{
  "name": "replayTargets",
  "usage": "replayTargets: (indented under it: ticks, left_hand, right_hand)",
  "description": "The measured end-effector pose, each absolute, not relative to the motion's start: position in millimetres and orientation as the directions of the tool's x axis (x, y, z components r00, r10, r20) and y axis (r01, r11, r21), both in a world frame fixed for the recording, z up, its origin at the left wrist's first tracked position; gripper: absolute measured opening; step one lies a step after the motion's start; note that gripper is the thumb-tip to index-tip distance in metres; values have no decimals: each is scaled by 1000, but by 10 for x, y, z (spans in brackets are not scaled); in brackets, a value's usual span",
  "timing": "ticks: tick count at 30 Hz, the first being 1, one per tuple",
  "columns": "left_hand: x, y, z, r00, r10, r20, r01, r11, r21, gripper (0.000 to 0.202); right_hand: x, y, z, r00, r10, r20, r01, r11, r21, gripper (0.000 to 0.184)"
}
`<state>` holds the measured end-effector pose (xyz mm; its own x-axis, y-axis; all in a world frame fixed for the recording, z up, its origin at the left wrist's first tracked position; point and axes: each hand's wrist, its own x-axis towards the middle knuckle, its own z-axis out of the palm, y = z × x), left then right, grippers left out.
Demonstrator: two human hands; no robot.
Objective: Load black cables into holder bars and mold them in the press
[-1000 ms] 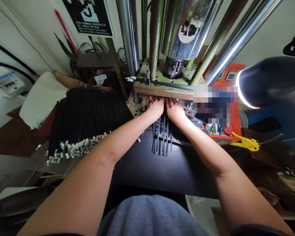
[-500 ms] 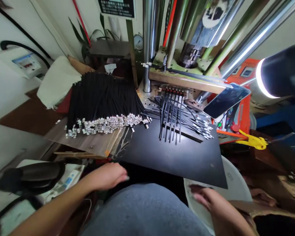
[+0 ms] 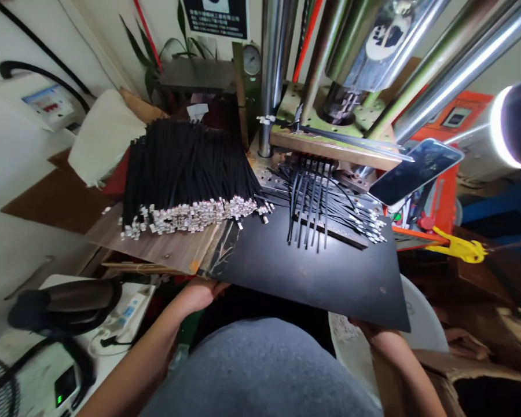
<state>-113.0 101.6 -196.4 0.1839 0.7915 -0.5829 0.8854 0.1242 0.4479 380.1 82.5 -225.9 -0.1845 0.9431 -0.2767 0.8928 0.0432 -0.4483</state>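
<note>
My left hand [image 3: 197,294] is at the front edge of a flat black board [image 3: 312,278], its fingers curled out of sight beneath it. My right hand [image 3: 371,331] grips the same edge further right, with its fingers also hidden. Several black cables with metal end terminals [image 3: 325,202] fan across the board from the press base, held in a slotted metal strip [image 3: 332,231]. To the left, a big pile of black cables [image 3: 186,174] lies on a wooden board [image 3: 156,246], its silver terminals facing me.
Chrome and green press columns [image 3: 271,69] rise behind the board. A phone [image 3: 417,172] leans at right, beside an orange control box [image 3: 455,124] and a bright lamp [image 3: 514,121]. A white bucket [image 3: 421,313] stands below right; a power strip [image 3: 125,318] lies below left.
Both hands have left the press and come back to the board's front edge, first dropping low near my body. The view has swung, and the fanned cables now show uncovered.
</note>
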Motion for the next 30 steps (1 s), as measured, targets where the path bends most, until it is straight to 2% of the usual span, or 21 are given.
replayTargets:
  ticks: [3,6,7,8,9,10,11,12,13,15,17,20,22,25,28,30]
  left_hand:
    - [-1127,1022,-2033,189,807,-560,913,66,402,47]
    - [-1083,962,-1987,174,830,-529,933,34,358,48]
    - [-1061,937,-1905,180,830,-529,935,22,353,47]
    - [-1035,921,-1784,218,815,-537,930,-6,368,44]
    - [-1002,924,-1627,289,783,-550,913,-51,406,41]
    - [-958,953,-1446,383,737,-557,881,-110,461,39]
    - [-903,1015,-1255,490,683,-542,831,-180,526,35]
    - [-835,1113,-1070,578,649,-495,777,-252,578,32]
    - [-757,1247,-905,628,655,-420,737,-327,591,29]
    - [-588,1594,-680,652,734,-190,709,-501,496,28]
    - [-435,1976,-606,638,770,18,741,-620,259,32]
    - [-301,2431,-685,667,737,109,744,-667,-41,32]
    - [-288,2601,-770,691,717,95,722,-680,-125,28]
    - [-351,2672,-823,720,687,100,694,-710,-117,27]
    - [-451,2513,-758,720,670,183,684,-730,-20,30]
    - [-532,2236,-703,687,682,250,689,-721,72,32]
  right_hand:
    - [3691,800,-2219,-179,929,-323,882,6,-471,37]
    - [3485,690,-1938,-124,889,-442,933,-48,-357,29]
    - [3401,666,-1776,-163,854,-494,940,-18,-341,25]
    - [3318,669,-1592,-254,805,-536,925,41,-378,22]
    - [3244,713,-1401,-375,756,-537,880,109,-462,21]
    - [3182,808,-1224,-492,731,-473,807,178,-563,21]
    - [3136,956,-1079,-566,745,-353,727,249,-640,24]
    - [3103,1153,-980,-572,795,-202,677,318,-663,26]
    - [3079,1388,-935,-509,860,-33,685,381,-620,29]
    - [3041,1888,-990,-388,894,227,776,449,-444,32]
    - [3002,2283,-1159,-370,880,297,824,459,-333,30]
    - [2944,2436,-1394,-421,852,312,780,516,-355,19]
    - [2874,2275,-1448,-466,819,334,717,571,-400,15]
    - [2652,1929,-1309,-550,786,282,627,611,-483,15]
    - [2425,1695,-929,-630,751,195,557,613,-561,21]
    - [2433,1562,-672,-700,711,69,530,582,-616,21]
